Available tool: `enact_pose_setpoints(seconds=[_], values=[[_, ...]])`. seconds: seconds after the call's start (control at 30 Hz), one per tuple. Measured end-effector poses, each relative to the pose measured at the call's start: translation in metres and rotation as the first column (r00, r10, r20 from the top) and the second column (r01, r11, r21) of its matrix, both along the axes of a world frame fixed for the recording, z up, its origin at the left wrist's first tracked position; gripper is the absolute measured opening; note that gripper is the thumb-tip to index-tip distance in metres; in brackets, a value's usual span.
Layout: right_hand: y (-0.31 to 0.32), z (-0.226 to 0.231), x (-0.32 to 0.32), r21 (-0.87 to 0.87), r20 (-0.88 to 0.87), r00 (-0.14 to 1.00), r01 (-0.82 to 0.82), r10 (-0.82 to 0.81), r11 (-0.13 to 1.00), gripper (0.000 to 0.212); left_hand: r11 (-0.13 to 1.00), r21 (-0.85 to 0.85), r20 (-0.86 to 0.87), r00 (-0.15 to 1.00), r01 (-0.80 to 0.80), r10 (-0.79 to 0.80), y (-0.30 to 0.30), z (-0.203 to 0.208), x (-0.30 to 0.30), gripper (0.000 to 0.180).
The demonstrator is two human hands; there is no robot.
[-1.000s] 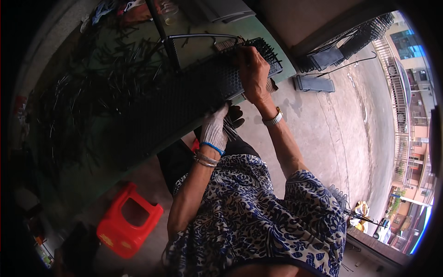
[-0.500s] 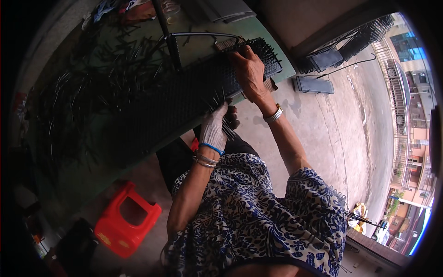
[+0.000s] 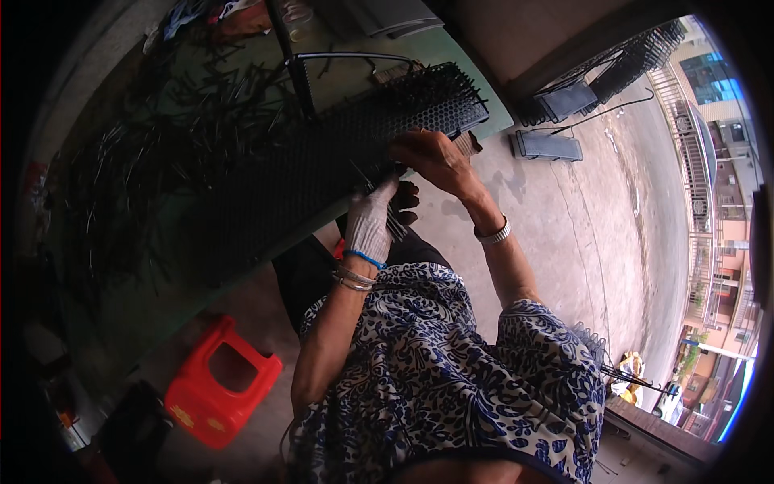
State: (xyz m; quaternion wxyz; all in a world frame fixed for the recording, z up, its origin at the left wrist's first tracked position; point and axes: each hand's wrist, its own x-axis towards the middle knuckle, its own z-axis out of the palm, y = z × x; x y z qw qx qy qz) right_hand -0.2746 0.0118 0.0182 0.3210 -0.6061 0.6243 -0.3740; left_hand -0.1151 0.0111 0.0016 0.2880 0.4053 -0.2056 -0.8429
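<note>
A long black panel (image 3: pixel 407 109) full of small holes lies across the green table (image 3: pixel 497 105). Thin black strips (image 3: pixel 448 81) stand up from its far right end. My left hand (image 3: pixel 372 216), in a pale knitted glove with dark fingertips, is closed around a bundle of thin black strips (image 3: pixel 394 226) at the panel's near edge. My bare right hand (image 3: pixel 435 157) has come close beside it, fingers bent and pressed together near the upper ends of the bundle. What its fingertips pinch is too dark to make out.
Many loose black strips (image 3: pixel 218 121) are heaped on the table's left side. A black metal frame (image 3: pixel 302 89) stands behind the panel. A red plastic stool (image 3: pixel 222 387) is on the floor at lower left. Another dark panel (image 3: pixel 548 147) lies on the floor at right.
My right hand has moved from the strips at the panel's far right end back toward me, down to my left hand. The left hand stays nearly in place with its bundle.
</note>
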Motion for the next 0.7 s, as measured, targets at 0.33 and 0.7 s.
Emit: enact_pose_setpoints(seconds=[0.33,0.7], values=[[0.011,0.023,-0.003,0.125,0.281,0.957,0.035,-0.069,0.992,0.021,0.998,-0.060,0.090,0.996,0.034,-0.029,0.003,-0.001,0.000,0.025],[0.010,0.034,-0.006,0.204,0.375,0.919,0.047,-0.122,0.978,0.021,0.976,-0.155,0.104,0.985,0.156,-0.141,0.002,-0.006,0.006,0.022]])
